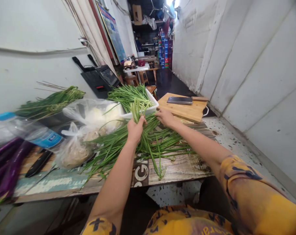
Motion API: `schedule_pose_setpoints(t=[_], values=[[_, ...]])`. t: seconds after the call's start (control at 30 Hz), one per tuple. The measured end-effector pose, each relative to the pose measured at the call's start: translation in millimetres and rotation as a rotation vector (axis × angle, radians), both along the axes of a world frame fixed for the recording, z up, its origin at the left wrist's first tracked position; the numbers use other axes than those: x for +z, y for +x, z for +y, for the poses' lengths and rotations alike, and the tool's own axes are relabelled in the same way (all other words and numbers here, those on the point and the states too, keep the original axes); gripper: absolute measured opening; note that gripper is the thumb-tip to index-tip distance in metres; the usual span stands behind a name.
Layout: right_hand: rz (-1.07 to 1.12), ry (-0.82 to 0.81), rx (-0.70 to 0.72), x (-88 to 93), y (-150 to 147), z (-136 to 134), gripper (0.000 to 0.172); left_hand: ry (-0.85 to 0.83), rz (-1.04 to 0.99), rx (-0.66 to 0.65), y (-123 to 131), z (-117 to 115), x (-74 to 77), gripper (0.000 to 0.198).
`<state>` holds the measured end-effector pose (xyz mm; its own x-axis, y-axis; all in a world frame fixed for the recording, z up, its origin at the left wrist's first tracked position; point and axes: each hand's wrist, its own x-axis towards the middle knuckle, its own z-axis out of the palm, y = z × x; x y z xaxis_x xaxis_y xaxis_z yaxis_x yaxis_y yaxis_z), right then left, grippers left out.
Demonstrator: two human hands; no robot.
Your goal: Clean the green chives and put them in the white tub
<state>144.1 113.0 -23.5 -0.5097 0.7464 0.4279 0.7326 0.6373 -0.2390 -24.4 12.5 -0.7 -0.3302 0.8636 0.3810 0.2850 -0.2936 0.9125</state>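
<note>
My left hand [135, 130] is closed around a bunch of garlic chives [136, 109], whose pale stem ends stick up above the fist. The green leaves hang below it over the table. To the right, my right hand [165, 117] has its fingers drawn together on some chive leaves at the edge of the loose pile. Loose garlic chives [111, 142] spread across the wooden table [177, 169] under and around both hands. Just beyond the hands, a white plastic basket [151, 109] is heaped with more chives, their pale ends toward the right.
A cleaver [179, 100] lies on a wooden cutting board [187, 111] at the back right. Leftward are knotted plastic bags [75, 151], a water bottle [43, 133], purple eggplants [12, 166], a black-handled knife [38, 164] and a heap of greens [52, 101]. A wall [260, 65] runs along the right.
</note>
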Motion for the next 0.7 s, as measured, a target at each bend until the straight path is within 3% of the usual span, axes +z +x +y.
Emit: schedule_pose_setpoints(t=[0.13,0.27,0.4,0.57,0.7], values=[[-0.165,0.150,-0.001,3.7,-8,0,0.024,-0.011,-0.005,0.055,-1,2,-3.8,0.033],[-0.038,0.194,0.149,15.3,8,-17,0.021,-0.010,0.084,0.095,-3,2,-4.5,0.031],[0.363,-0.076,0.224,29.0,26,-52,0.012,-0.025,0.327,0.024,1,-2,-1.8,0.030],[0.910,-0.581,0.132,27.6,38,-79,0.015,-0.072,0.458,-0.283,13,-7,-0.2,0.029],[1.130,-0.726,0.175,18.6,38,-80,0.030,-0.112,0.523,-0.270,18,-7,-1.6,0.023]])
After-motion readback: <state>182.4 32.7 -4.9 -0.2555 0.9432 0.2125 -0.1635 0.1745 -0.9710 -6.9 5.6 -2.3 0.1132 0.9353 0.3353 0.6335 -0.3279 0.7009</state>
